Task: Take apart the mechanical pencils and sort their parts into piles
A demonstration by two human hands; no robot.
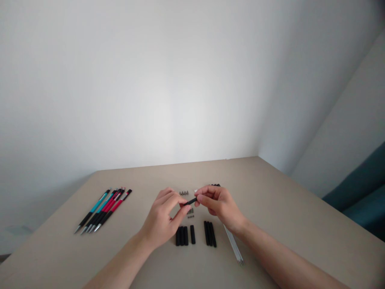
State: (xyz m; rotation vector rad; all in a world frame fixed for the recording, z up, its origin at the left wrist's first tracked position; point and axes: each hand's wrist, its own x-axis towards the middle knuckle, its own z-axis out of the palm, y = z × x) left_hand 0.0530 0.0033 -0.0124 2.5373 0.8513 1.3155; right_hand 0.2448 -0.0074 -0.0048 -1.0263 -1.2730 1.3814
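Observation:
My left hand (pixel 164 214) pinches one end of a thin black pen barrel (pixel 190 201). At the barrel's other end, the thumb and fingertips of my right hand (pixel 218 204) close on it. It is held slightly tilted above the table, its ends partly covered by fingers. Below my left hand lie several short black grip sleeves (pixel 182 236), one sleeve (pixel 193 234) apart from the others. Small springs (pixel 191 216) lie just under the barrel, partly hidden. Behind it stand several metal pen tips (pixel 184 193). Black barrels (pixel 210 234) lie in front of my right hand.
White ink refills (pixel 234 247) lie beneath my right wrist. More small black parts (pixel 215 185) show behind that hand, partly hidden. Several blue and red pens (pixel 104 210) lie at the left of the beige table (pixel 144 269). A wall rises behind; a teal curtain (pixel 361 200) hangs at right.

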